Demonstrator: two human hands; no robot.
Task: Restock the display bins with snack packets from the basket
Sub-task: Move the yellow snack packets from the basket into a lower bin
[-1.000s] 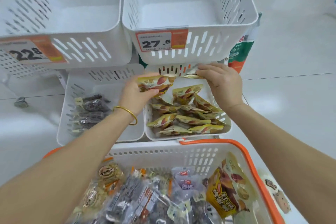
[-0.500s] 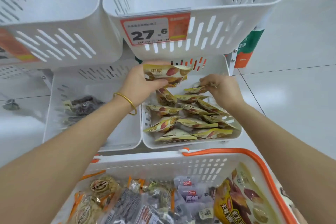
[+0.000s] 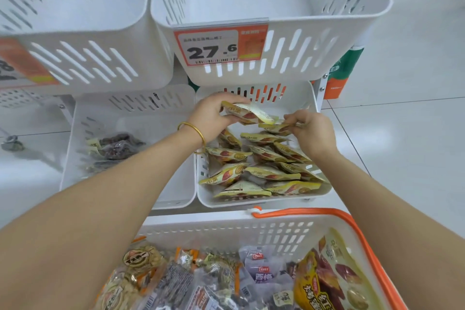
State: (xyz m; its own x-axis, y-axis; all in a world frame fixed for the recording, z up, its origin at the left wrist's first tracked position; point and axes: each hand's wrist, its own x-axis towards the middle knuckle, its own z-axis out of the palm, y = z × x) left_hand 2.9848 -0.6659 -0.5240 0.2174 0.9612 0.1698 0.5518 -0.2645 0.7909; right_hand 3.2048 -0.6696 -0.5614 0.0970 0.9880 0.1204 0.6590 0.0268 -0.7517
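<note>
My left hand grips a small stack of yellow snack packets over the back of the lower right display bin. My right hand pinches one yellow packet lying at the back of the same bin. Several more yellow packets fill that bin in rows. In front of me stands the white basket with an orange rim, which holds mixed snack packets and a large yellow bag.
The lower left bin holds a few dark packets. Two upper bins overhang the lower ones, and the right one carries a 27.6 price tag. White tiled floor lies to the right, with a green and orange pack behind the rack.
The view has moved closer to the lower bins. My left hand has shifted its packets further back and right over the bin, and my right hand has stayed on a packet at the back.
</note>
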